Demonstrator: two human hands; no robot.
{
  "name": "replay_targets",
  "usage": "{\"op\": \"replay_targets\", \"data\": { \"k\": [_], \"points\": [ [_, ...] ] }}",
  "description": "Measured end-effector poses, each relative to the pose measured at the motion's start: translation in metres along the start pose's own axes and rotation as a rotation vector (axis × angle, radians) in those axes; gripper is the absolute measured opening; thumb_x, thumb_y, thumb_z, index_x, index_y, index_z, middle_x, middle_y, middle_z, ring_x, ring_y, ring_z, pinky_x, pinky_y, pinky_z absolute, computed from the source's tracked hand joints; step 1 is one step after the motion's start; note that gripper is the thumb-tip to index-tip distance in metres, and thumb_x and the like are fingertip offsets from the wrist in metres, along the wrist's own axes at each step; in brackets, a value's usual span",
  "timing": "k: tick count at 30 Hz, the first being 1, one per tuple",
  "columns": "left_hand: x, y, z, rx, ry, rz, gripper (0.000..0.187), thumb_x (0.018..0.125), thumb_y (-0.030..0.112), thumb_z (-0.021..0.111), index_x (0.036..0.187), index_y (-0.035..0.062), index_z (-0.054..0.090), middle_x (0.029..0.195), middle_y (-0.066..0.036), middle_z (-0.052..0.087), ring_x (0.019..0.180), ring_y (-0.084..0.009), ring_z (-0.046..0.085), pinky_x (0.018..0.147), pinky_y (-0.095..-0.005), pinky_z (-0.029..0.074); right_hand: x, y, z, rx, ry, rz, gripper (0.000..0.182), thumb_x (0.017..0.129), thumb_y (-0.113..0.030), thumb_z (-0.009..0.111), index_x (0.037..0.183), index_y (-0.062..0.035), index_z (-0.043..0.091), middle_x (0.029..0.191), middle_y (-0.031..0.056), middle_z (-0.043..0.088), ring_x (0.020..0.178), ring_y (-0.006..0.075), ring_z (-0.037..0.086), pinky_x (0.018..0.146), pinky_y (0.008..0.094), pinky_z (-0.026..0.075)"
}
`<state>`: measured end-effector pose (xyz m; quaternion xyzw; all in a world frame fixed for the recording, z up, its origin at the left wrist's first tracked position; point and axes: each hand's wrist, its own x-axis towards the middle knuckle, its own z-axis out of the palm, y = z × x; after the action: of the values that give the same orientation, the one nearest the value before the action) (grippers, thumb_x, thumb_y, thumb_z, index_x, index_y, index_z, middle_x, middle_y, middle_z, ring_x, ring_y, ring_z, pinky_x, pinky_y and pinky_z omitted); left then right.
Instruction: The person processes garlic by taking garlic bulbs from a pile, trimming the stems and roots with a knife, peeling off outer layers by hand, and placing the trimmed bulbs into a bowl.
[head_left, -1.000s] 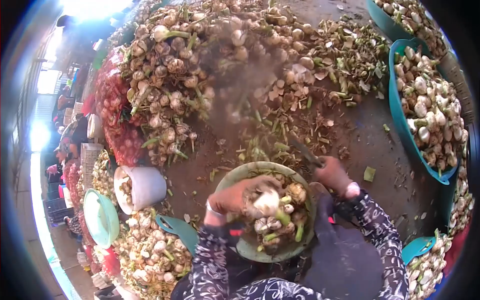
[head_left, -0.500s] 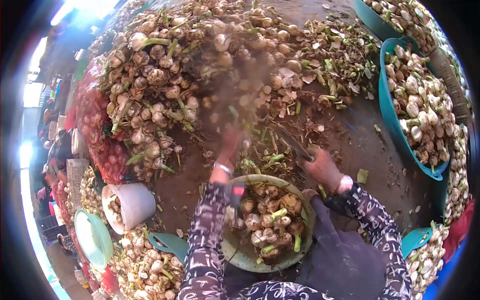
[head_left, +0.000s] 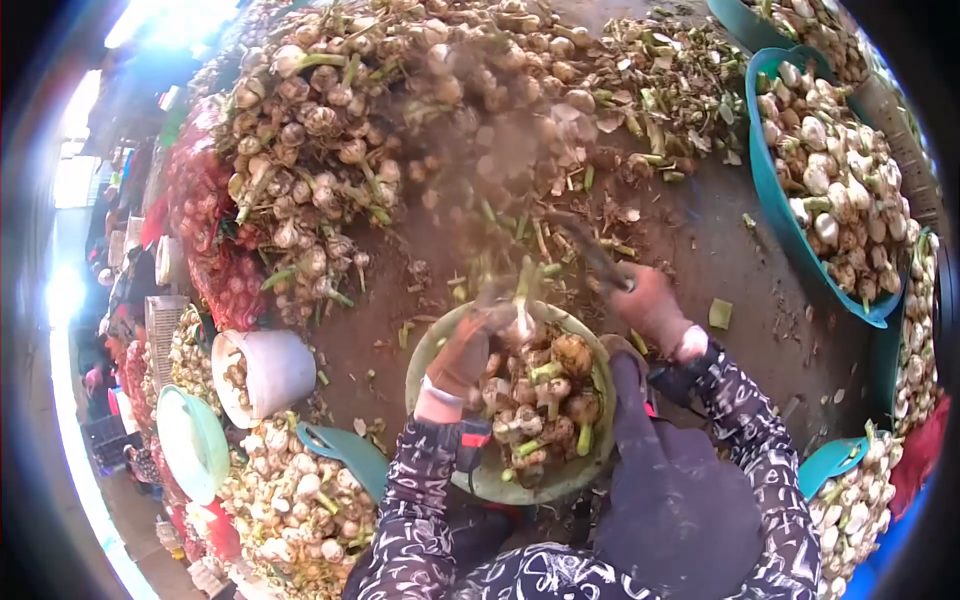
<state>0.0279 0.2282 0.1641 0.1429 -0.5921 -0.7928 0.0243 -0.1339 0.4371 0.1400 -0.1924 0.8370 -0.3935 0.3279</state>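
Observation:
My left hand [head_left: 466, 350] is over the near-side basin, its fingers closed on a garlic bulb [head_left: 521, 328] whose green stem points up and away. Motion blurs the fingertips a little. My right hand [head_left: 652, 305] grips a knife [head_left: 596, 252] by its handle, the blurred blade slanting up and to the left, apart from the bulb. Beneath my left hand, the pale green basin [head_left: 425, 362] holds several soil-stained garlic bulbs [head_left: 545, 400] with short cut stems.
A large garlic heap [head_left: 320, 150] covers the far left floor, with trimmings [head_left: 680, 90] beside it. At the right stands a teal tub [head_left: 765, 170] full of bulbs. A tipped white bucket [head_left: 275, 378], a mint basin [head_left: 193, 445] and a red mesh sack [head_left: 205, 200] are at the left.
My left hand has come back from the heap toward the basin, and a garlic bulb now shows at its fingers. My right hand still holds the knife. The view has shifted slightly.

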Motion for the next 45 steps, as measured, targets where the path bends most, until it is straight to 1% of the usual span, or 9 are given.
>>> {"op": "replay_targets", "data": {
  "k": [14, 18, 21, 24, 28, 30, 36, 41, 45],
  "points": [
    [-0.001, -0.024, 0.022, -0.269, 0.264, -0.149, 0.057, 0.077, 0.012, 0.075, 0.126, 0.0072, 0.047, 0.11, -0.006, 0.059, 0.094, -0.0162, 0.061, 0.077, -0.0273, 0.054, -0.027, -0.059, -0.011, -0.19, -0.121, -0.359, 0.021, 0.081, -0.026, 0.064, 0.08, -0.0054, 0.059, 0.073, 0.0183, 0.059, 0.069, 0.0331, 0.062, 0.06, 0.0406, 0.047],
    [-0.002, -0.016, 0.032, 0.105, 0.225, -0.05, 0.064, 0.073, 0.025, 0.077, 0.126, 0.0064, 0.046, 0.112, -0.008, 0.059, 0.098, -0.0196, 0.06, 0.081, -0.0349, 0.052, -0.029, -0.061, 0.002, -0.405, -0.118, -0.541, 0.028, 0.074, -0.03, 0.068, 0.084, -0.0065, 0.056, 0.072, 0.0161, 0.061, 0.071, 0.0348, 0.062, 0.06, 0.0435, 0.049],
    [-0.001, -0.032, 0.02, 1.312, 0.132, 0.478, 0.054, 0.072, 0.023, 0.077, 0.119, 0.0117, 0.054, 0.107, -0.006, 0.062, 0.098, -0.0229, 0.06, 0.085, -0.0396, 0.048, -0.023, -0.058, 0.007, -0.424, -0.135, -0.542, 0.033, 0.07, -0.03, 0.069, 0.089, -0.0064, 0.056, 0.072, 0.0151, 0.062, 0.071, 0.0342, 0.062, 0.061, 0.0436, 0.049],
    [-0.009, -0.054, 0.024, 0.473, 0.354, 0.03, 0.04, 0.071, 0.021, 0.076, 0.109, 0.0204, 0.062, 0.099, -0.005, 0.064, 0.098, -0.0251, 0.059, 0.085, -0.0405, 0.046, -0.013, -0.047, 0.015, -0.411, -0.102, -0.544, 0.033, 0.068, -0.03, 0.069, 0.089, -0.0069, 0.056, 0.073, 0.0145, 0.062, 0.071, 0.0339, 0.062, 0.062, 0.0433, 0.05],
    [-0.008, -0.06, 0.036, 0.381, 0.384, -0.002, 0.036, 0.072, 0.02, 0.077, 0.103, 0.0089, 0.062, 0.096, -0.003, 0.065, 0.091, -0.018, 0.061, 0.081, -0.0365, 0.048, 0.004, -0.017, 0.027, -0.369, -0.04, -0.571, 0.029, 0.071, -0.026, 0.067, 0.089, -0.0072, 0.055, 0.073, 0.0142, 0.062, 0.072, 0.0333, 0.062, 0.061, 0.0435, 0.05],
    [-0.008, -0.005, 0.069, -0.01, 0.471, 0.095, 0.037, 0.071, 0.018, 0.076, 0.101, 0.0049, 0.059, 0.091, -0.002, 0.063, 0.085, -0.0128, 0.059, 0.077, -0.0311, 0.048, 0.044, 0.013, 0.019, -0.566, -0.137, -0.058, 0.021, 0.076, -0.022, 0.063, 0.087, -0.0053, 0.056, 0.078, 0.017, 0.064, 0.076, 0.0334, 0.063, 0.062, 0.0426, 0.05],
    [-0.007, 0.058, 0.005, 0.628, -0.664, -0.133, 0.061, 0.069, 0.029, 0.08, 0.119, 0.0054, 0.054, 0.119, -0.015, 0.057, 0.113, -0.0219, 0.053, 0.095, -0.0331, 0.044, 0.047, 0.069, -0.037, -0.273, 0.163, 0.014, 0.029, 0.074, -0.021, 0.06, 0.098, -0.0077, 0.066, 0.09, 0.0239, 0.064, 0.088, 0.0395, 0.062, 0.076, 0.0435, 0.05],
    [0.119, 0.049, -0.089, 1.003, 0.388, -0.389, 0.064, 0.08, 0.025, 0.067, 0.134, 0.0046, 0.039, 0.138, -0.018, 0.041, 0.122, -0.0272, 0.046, 0.102, -0.038, 0.04, 0.038, 0.066, -0.003, -0.163, -0.026, 0.167, 0.033, 0.074, -0.02, 0.058, 0.102, -0.0045, 0.065, 0.091, 0.0243, 0.064, 0.089, 0.0399, 0.062, 0.08, 0.0431, 0.05],
    [0.203, 0.037, -0.17, 1.36, 0.294, -0.282, 0.08, 0.074, 0.039, 0.068, 0.138, 0.0057, 0.032, 0.131, -0.026, 0.046, 0.118, -0.039, 0.049, 0.098, -0.0449, 0.043, 0.04, 0.058, 0.008, -0.212, -0.101, 0.117, 0.035, 0.074, -0.021, 0.059, 0.103, -0.0025, 0.065, 0.092, 0.0257, 0.064, 0.089, 0.0401, 0.062, 0.08, 0.0425, 0.05]
  ]
}}
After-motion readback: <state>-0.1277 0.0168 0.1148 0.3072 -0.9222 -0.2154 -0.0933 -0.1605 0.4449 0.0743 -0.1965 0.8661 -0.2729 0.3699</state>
